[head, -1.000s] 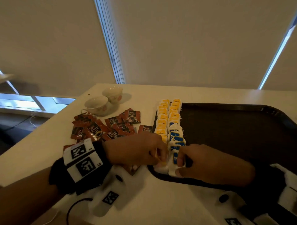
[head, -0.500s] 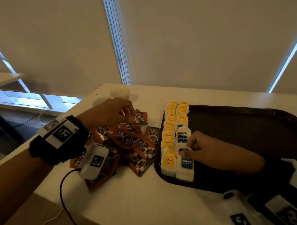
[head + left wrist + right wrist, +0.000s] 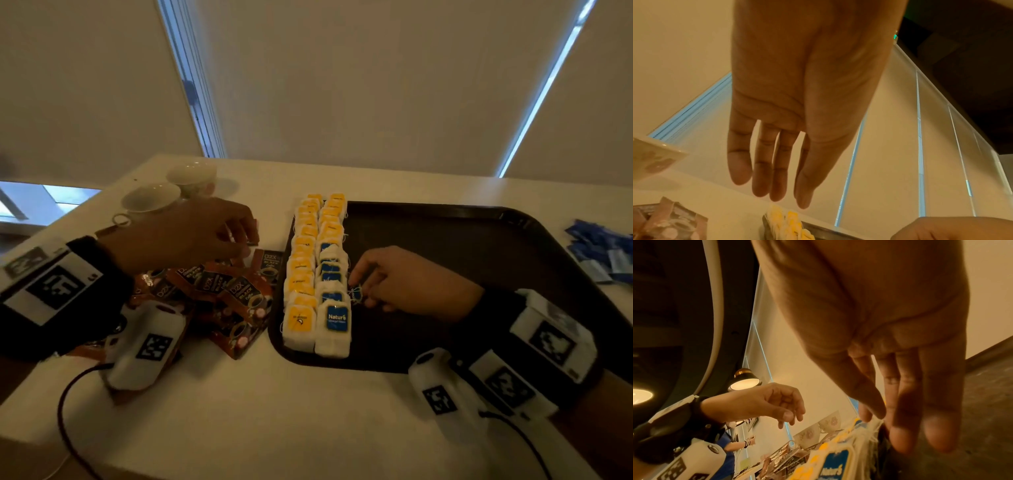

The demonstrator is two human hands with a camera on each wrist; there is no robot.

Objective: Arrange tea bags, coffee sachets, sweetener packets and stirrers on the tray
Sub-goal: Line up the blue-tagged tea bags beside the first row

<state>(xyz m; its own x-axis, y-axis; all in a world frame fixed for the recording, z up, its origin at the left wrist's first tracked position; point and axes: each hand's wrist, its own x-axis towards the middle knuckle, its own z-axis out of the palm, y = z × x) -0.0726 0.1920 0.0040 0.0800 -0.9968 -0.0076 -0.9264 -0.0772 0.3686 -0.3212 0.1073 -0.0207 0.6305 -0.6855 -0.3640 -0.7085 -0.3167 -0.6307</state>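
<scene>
Since half a sec ago, left hand (image 3: 191,233) dropped lower over coffee sachets (image 3: 219,291) beside the tray (image 3: 479,240), fingers loose, holding nothing. Tea bags (image 3: 317,270) sit in two rows on tray's left edge. Right hand (image 3: 387,281) moved nearer me, fingertips pinching a loose blue tag (image 3: 356,294). Risk: tugging its string could drag a bag out of line.

office pantry, roller blinds (image 3: 342,85), teacups (image 3: 150,198)

2 cups (image 3: 171,192) behind sachet pile (image 3: 219,291), tray (image 3: 479,246) right half bare
</scene>
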